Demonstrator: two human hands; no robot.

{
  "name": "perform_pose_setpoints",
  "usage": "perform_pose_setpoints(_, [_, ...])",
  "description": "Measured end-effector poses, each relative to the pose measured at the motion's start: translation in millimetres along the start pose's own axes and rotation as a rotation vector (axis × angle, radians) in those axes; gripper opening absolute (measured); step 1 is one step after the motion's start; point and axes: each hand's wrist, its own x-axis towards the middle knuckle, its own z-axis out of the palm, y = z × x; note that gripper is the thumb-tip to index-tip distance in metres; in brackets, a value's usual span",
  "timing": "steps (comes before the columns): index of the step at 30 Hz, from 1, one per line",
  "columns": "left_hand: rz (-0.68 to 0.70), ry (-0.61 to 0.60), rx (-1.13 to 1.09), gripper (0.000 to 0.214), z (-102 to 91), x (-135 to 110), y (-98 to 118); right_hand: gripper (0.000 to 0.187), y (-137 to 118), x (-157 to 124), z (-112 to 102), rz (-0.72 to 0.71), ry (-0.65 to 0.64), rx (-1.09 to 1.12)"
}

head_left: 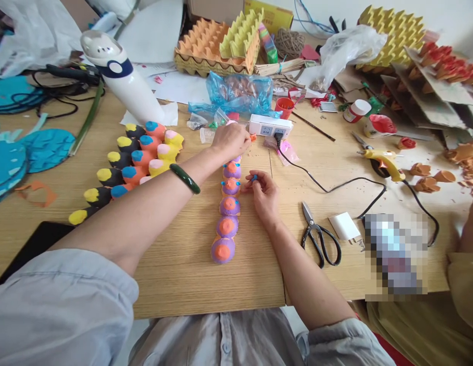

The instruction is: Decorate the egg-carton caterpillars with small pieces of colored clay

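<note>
A row of purple egg-carton cups with orange tops (228, 213) runs down the middle of the wooden table (175, 264). My left hand (231, 141), with a green bangle on its wrist, is curled over the far end of that row. What its fingers hold is hidden. My right hand (261, 190) rests just right of the row and pinches a small blue bit (254, 178) between its fingertips.
Painted carton strips (133, 162) in yellow, black, blue and orange lie to the left. A power strip (270, 125), a yellow glue gun (385, 160) with its black cable, black scissors (318, 236) and egg trays (217, 46) stand around. Another person's arm shows at far right.
</note>
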Motion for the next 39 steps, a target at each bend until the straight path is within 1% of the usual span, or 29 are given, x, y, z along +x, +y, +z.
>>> perform_pose_setpoints(2, [0.012,-0.020,0.016,0.028,0.6,4.2,6.1,0.022,0.2,0.1,-0.6,0.007,-0.013,-0.006])
perform_pose_setpoints(6, [-0.038,-0.060,0.011,0.026,-1.9,8.1,12.3,0.022,0.4,-0.5,-1.3,0.021,-0.020,-0.005])
perform_pose_setpoints(8, [-0.053,-0.011,-0.044,0.026,-3.6,5.6,10.3,0.022,0.0,-1.0,-1.4,0.029,-0.020,0.002])
perform_pose_setpoints(11, [-0.069,0.125,-0.166,0.021,-4.9,-6.5,0.9,0.022,-0.5,-1.3,-1.3,0.032,-0.022,0.004])
perform_pose_setpoints(14, [-0.079,0.227,-0.289,0.020,-7.3,-30.9,-10.9,0.022,-0.9,-0.8,-1.6,0.023,-0.018,0.002])
perform_pose_setpoints(17, [-0.055,0.329,-0.418,0.033,-10.7,-66.1,-18.5,0.022,-2.5,-0.7,-2.0,0.012,-0.017,-0.002])
perform_pose_setpoints(19, [-0.051,0.360,-0.530,0.037,-9.4,-92.4,-20.0,0.022,-4.4,-1.5,-1.8,0.005,-0.011,-0.012])
perform_pose_setpoints(20, [-0.060,0.349,-0.581,0.037,-6.6,-105.3,-19.9,0.022,-5.3,-2.3,-1.5,0.001,-0.008,-0.022])
perform_pose_setpoints(21, [-0.102,0.377,-0.635,0.036,-2.3,-117.7,-19.2,0.021,-6.2,-3.2,-1.1,-0.004,-0.006,-0.034])
perform_pose_setpoints(23, [-0.167,0.314,-0.726,0.036,9.9,-140.0,-16.6,0.020,-7.1,-5.3,-0.1,-0.012,-0.015,-0.059])
perform_pose_setpoints(26, [-0.215,0.216,-0.904,0.046,28.3,-166.9,-10.7,0.019,-7.3,-9.2,1.5,-0.011,-0.050,-0.075])
perform_pose_setpoints(27, [-0.240,0.207,-0.954,0.048,32.2,-174.7,-8.6,0.019,-7.5,-10.7,2.1,-0.006,-0.064,-0.079])
perform_pose_setpoints(29, [-0.281,0.201,-1.035,0.050,35.6,-188.9,-5.1,0.020,-9.0,-14.4,3.7,0.009,-0.088,-0.096])
perform_pose_setpoints(33, [-0.325,0.219,-1.080,0.040,32.8,-209.8,-3.4,0.019,-14.8,-22.9,9.3,0.025,-0.142,-0.136])
perform_pose_setpoints(36, [-0.383,0.237,-1.154,0.039,31.8,-215.3,-5.0,0.017,-17.4,-27.6,13.5,0.032,-0.167,-0.146])
perform_pose_setpoints(39, [-0.425,0.235,-1.268,0.040,31.0,-214.3,-4.7,0.018,-18.5,-30.1,15.0,0.035,-0.175,-0.167])
